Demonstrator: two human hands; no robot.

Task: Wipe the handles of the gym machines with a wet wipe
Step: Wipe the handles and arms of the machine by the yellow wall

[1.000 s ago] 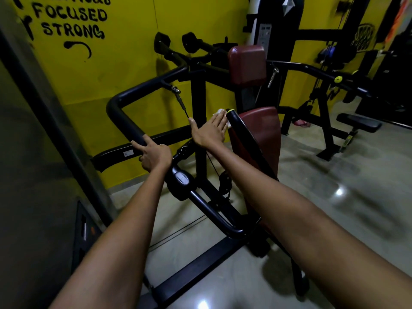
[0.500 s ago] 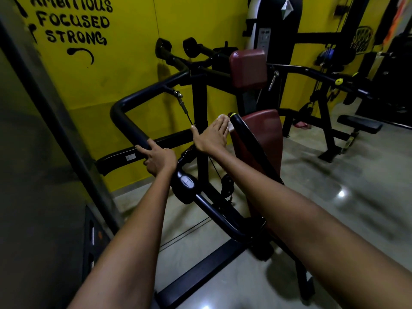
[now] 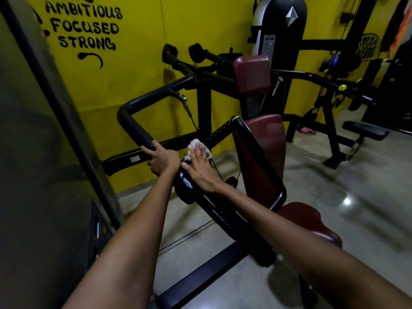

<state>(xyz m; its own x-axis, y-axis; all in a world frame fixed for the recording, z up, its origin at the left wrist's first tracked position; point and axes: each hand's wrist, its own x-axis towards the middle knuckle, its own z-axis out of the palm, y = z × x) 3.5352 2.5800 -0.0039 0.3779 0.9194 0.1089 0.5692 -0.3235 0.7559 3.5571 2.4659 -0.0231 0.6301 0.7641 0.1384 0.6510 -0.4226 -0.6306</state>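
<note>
dim indoor light; ceiling-lamp glare spots on glossy floor (image 3: 347,200); wide-angle bending at edges; slight softness throughout.

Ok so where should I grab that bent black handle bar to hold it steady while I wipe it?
Grip the handle bar on its straight padded run just below the bend, coming from above with fingers wrapped over it, as the left hand does now. That stretch is round and bare, leaving the lower part free for the right hand pressing the wet wipe.
</note>
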